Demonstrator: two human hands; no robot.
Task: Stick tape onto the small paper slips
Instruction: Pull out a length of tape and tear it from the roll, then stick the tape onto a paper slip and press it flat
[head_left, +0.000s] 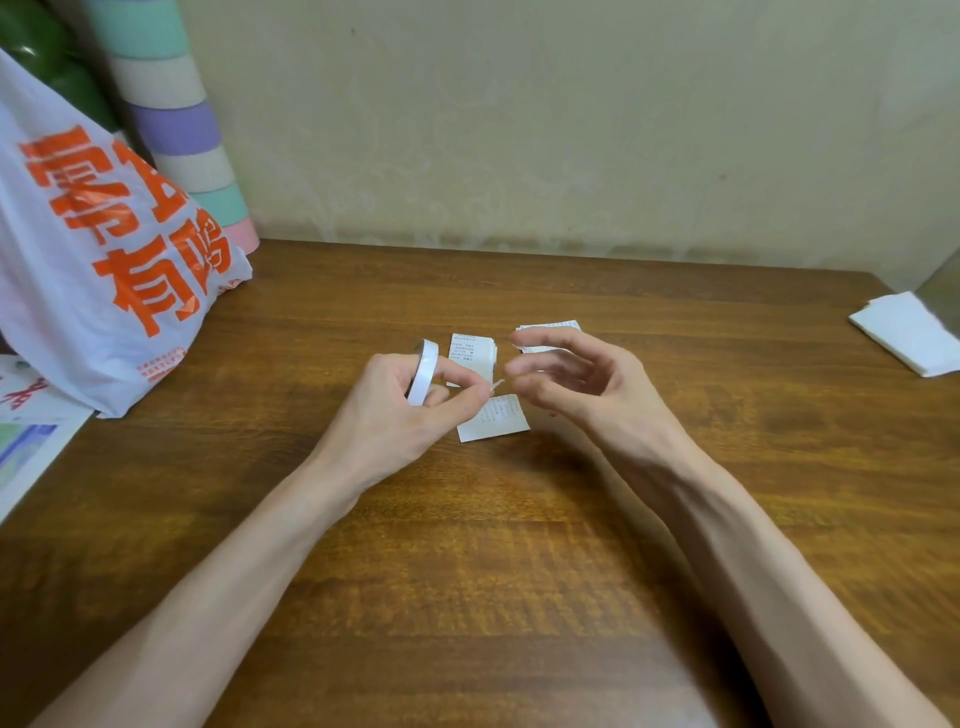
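The left hand has the white tape roll threaded over a finger, and its thumb and fingertip pinch close to the roll's short free end, which sticks out to the right. The right hand holds nothing; its fingers are loosely bent and spread, their tips just beside that free end, though contact cannot be made out. The likely trouble is the tab itself: it looks very short, so a loose pinch from the right could slip off, or the sticky side could cling to a fingertip or fold back on itself. Pulled carelessly, the strip might also twist before it reaches paper. The nearest paper slip lies flat on the wooden table just below and nearer than the tab, almost under the left fingertips. A small stack of slips sits just beyond the roll, and another slip lies farther back, partly hidden by the right fingers. A white plastic bag stands far left, and folded white paper lies far right.
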